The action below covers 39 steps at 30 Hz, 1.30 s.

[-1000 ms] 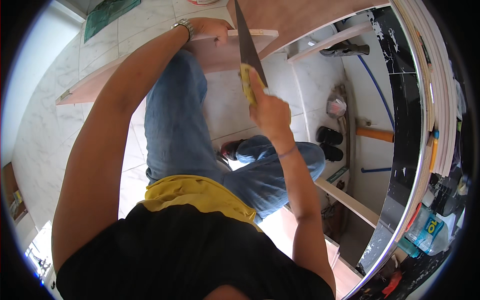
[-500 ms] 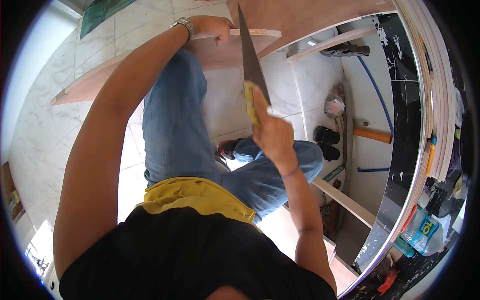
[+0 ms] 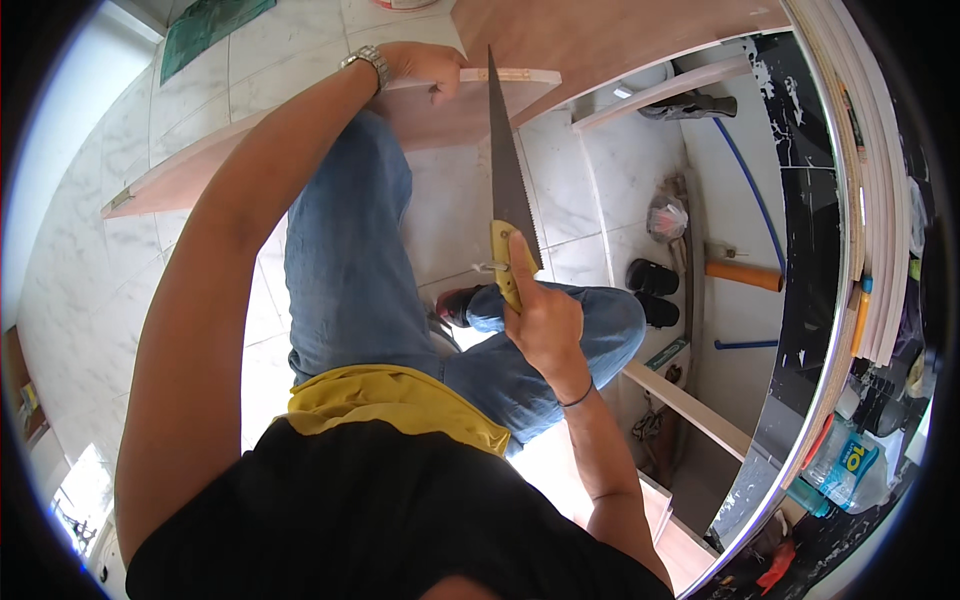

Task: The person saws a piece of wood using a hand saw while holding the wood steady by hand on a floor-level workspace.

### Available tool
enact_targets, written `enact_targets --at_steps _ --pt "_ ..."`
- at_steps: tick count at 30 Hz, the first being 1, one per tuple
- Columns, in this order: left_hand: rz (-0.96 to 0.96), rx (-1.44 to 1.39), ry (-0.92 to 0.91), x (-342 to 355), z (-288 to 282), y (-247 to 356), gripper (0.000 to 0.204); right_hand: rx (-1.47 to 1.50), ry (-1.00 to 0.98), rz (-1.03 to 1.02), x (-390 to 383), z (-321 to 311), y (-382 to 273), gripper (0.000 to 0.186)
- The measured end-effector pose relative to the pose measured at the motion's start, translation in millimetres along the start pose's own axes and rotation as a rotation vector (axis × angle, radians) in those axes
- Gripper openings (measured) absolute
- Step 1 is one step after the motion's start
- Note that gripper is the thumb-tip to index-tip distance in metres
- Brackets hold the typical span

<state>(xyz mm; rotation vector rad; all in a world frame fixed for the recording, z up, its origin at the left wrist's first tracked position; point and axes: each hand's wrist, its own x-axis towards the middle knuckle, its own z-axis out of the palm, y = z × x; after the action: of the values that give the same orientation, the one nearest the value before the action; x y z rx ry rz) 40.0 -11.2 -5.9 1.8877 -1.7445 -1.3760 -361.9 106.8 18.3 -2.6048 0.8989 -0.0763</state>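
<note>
My left hand (image 3: 426, 70), with a silver watch at its wrist, grips the top edge of a pale wooden board (image 3: 211, 171), its fingers curled over it. The board lies tilted across the top of my view, beside my left leg in jeans. My right hand (image 3: 545, 325) is closed on the yellow handle of a hand saw (image 3: 508, 170), index finger along the handle. The saw's long blade points away from me, its far end over the board's edge just right of my left hand; whether the teeth touch the wood, I cannot tell.
A large wooden panel (image 3: 607, 35) is at the top. An open cabinet on the right holds dark sandals (image 3: 651, 290), an orange pipe (image 3: 742, 275) and blue tubing (image 3: 750, 185). A black counter edge (image 3: 805, 230) bears stacked boards (image 3: 880, 210) and a plastic bottle (image 3: 847, 465). A green sheet (image 3: 215, 35) lies top left.
My right hand and the saw have been pulled steadily back toward my body, down in the view. My left hand stays on the board, which has shifted only slightly.
</note>
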Motion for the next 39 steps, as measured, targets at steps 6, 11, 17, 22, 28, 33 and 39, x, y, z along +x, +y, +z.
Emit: enact_targets --at_steps 6,11,17,22,28,33,39 --pt "-0.090 -0.234 0.033 5.5 10.2 5.9 0.082 -0.163 0.088 -0.030 119.9 -7.7 10.1 0.099" --pt "-0.019 -0.085 0.017 6.1 -1.1 -4.0 0.084 -0.056 0.021 -0.019 21.0 -10.2 -4.8 0.093" --pt "-0.038 -0.198 0.110 5.0 14.6 0.5 0.082 -0.163 0.120 0.005 111.8 -6.5 18.2 0.101" --pt "-0.046 -0.233 -0.035 11.5 3.9 -19.2 0.083 -0.085 -0.036 0.029 61.6 -3.6 -6.9 0.094" --pt "-0.123 -0.182 0.015 -10.1 5.6 -2.4 0.085 -0.132 -0.059 0.017 76.4 -14.9 -5.5 0.099" --pt "-0.045 -0.092 0.081 2.3 9.1 -0.5 0.086 -0.138 0.029 -0.043 131.7 -7.9 6.9 0.098" --pt "-0.062 -0.173 0.075 1.0 6.9 0.4 0.085 -0.126 0.023 -0.007 102.9 -9.7 -4.2 0.102"
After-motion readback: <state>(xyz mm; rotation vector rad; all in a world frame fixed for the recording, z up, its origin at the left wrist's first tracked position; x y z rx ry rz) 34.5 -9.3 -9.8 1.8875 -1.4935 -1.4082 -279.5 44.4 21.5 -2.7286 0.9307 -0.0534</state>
